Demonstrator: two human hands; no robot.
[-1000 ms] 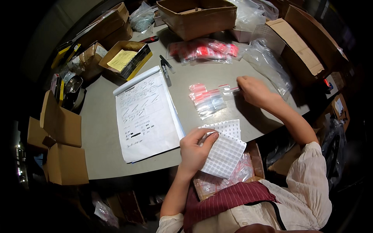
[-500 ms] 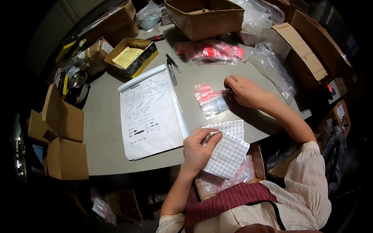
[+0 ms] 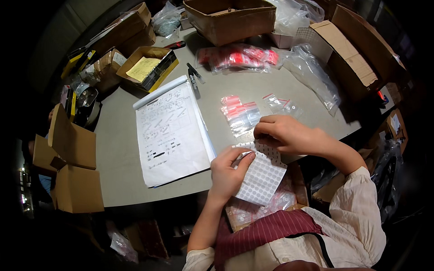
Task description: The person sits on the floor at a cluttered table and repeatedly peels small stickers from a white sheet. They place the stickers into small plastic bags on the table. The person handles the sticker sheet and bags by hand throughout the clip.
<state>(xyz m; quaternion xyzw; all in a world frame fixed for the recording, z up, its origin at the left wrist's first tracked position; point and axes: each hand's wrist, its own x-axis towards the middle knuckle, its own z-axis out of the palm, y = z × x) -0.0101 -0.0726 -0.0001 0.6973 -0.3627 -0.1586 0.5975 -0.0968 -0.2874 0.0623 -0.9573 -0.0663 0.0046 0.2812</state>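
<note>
Head view looked down on a grey table (image 3: 117, 149) crowded at its edges with packing supplies. At the near edge, the left hand (image 3: 226, 174) gripped a white sticker sheet (image 3: 260, 180) covered in rows of round dots, thumb across its upper corner and fingers curled beneath. The right hand (image 3: 282, 133) rested on the sheet's top edge, fingertips pinched narrow there; whether they held a sticker could not be told. The sheet hung partly over the table's rim, above a box of bagged parts (image 3: 271, 205) in the person's lap.

Just beyond the hands lay a small stack of clear zip bags (image 3: 239, 115) with red strips, and two more bags (image 3: 282, 105) beside it. A larger heap of red-striped bags (image 3: 239, 58) sat farther back, near an open cardboard carton (image 3: 230, 20). A printed list (image 3: 172, 135) on white paper lay left of the hands, with two black markers (image 3: 194, 81) just above it. An open box holding a yellow note (image 3: 147, 67) stood at the far left corner. Flattened cartons (image 3: 72, 167) leaned off the table's left side, in dim surroundings.
</note>
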